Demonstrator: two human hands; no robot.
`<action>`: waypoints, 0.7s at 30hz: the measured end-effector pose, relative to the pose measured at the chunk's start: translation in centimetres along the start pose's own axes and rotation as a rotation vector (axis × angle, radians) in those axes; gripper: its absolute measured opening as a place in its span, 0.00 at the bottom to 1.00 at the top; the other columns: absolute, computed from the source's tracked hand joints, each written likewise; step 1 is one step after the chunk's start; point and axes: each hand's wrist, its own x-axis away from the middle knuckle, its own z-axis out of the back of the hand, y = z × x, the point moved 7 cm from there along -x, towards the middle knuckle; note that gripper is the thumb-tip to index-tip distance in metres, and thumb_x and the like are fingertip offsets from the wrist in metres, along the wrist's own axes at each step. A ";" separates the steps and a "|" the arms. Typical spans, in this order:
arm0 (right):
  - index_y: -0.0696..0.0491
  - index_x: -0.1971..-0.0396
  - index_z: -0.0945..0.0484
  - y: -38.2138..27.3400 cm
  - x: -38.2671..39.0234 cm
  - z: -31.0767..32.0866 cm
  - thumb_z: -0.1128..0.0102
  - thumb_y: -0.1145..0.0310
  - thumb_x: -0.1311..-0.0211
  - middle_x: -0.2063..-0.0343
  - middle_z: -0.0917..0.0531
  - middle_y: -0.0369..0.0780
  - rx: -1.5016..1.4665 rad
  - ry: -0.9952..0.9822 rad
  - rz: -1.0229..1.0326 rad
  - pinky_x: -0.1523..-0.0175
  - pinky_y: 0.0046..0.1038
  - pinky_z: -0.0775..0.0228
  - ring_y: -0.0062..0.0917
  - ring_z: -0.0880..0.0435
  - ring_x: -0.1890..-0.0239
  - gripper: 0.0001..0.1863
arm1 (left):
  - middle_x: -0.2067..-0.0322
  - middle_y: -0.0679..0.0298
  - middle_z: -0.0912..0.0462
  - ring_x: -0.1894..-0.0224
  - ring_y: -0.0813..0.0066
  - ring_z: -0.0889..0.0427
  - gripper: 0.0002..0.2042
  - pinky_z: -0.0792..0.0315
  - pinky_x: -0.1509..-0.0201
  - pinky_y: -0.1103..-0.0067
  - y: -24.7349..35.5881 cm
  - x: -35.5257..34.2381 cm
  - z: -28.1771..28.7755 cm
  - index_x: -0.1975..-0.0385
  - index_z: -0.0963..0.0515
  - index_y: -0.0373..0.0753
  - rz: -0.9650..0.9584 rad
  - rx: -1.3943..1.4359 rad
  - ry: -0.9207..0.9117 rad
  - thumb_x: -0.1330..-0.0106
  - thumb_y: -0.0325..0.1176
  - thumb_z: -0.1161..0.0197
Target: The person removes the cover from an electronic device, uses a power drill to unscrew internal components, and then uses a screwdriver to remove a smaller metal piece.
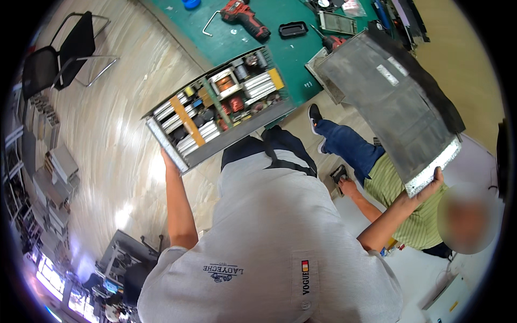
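Note:
My left hand (168, 159) is under the near left end of an open power supply unit (229, 105), its fingers hidden behind the metal case. Inside the unit show silver heat sinks, copper coils and a yellow strip. Its far right end overlaps the edge of the green bench; whether it rests there I cannot tell. On the right, my right hand (431, 185) grips the bright end of a long grey metal cover (398, 102), held tilted and apart from the unit. The cover's far end hangs over the bench's right part.
On the green bench mat (186, 21) lie a red-black cordless drill (245, 19), a hex key (209, 24), a black tray (293, 29) and another red tool (334, 42). A co-worker in a striped shirt (414, 215) sits close at right. A black chair (72, 51) stands far left.

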 end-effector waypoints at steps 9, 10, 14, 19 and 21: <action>0.61 0.42 0.31 -3.1 10.3 -2.1 0.50 0.62 0.37 0.47 0.24 0.45 -0.227 -0.101 0.012 0.40 0.36 0.34 0.34 0.24 0.46 0.26 | 0.44 0.63 0.24 0.42 0.66 0.27 0.30 0.35 0.35 0.71 -0.3 0.9 -4.1 0.36 0.34 0.44 0.075 0.254 -0.224 0.26 0.60 0.62; 0.61 0.40 0.33 -2.9 11.1 -2.5 0.51 0.61 0.36 0.45 0.25 0.46 -0.273 -0.144 -0.015 0.38 0.37 0.35 0.36 0.25 0.45 0.28 | 0.43 0.62 0.25 0.41 0.64 0.28 0.31 0.35 0.34 0.69 -0.6 0.6 -3.7 0.36 0.34 0.44 0.073 0.263 -0.257 0.26 0.62 0.63; 0.63 0.40 0.34 -2.9 14.0 -4.5 0.51 0.60 0.36 0.44 0.26 0.47 -0.280 -0.172 -0.001 0.37 0.38 0.35 0.37 0.26 0.44 0.29 | 0.40 0.62 0.29 0.37 0.62 0.31 0.35 0.38 0.32 0.67 -3.1 0.1 -3.9 0.34 0.36 0.45 0.154 0.348 -0.275 0.29 0.66 0.62; 0.61 0.46 0.27 -2.0 14.8 -6.3 0.54 0.60 0.33 0.48 0.20 0.48 -0.424 -0.422 -0.114 0.42 0.41 0.28 0.38 0.19 0.49 0.24 | 0.37 0.62 0.31 0.36 0.59 0.32 0.35 0.39 0.31 0.65 -5.2 -0.9 -3.6 0.32 0.38 0.46 0.219 0.457 -0.338 0.29 0.66 0.64; 0.61 0.47 0.26 -1.5 15.4 -6.7 0.54 0.60 0.33 0.49 0.20 0.48 -0.439 -0.432 -0.131 0.42 0.40 0.28 0.37 0.19 0.50 0.23 | 0.37 0.61 0.31 0.37 0.58 0.32 0.35 0.38 0.31 0.64 -5.8 -0.7 -4.1 0.32 0.38 0.46 0.270 0.486 -0.370 0.29 0.66 0.64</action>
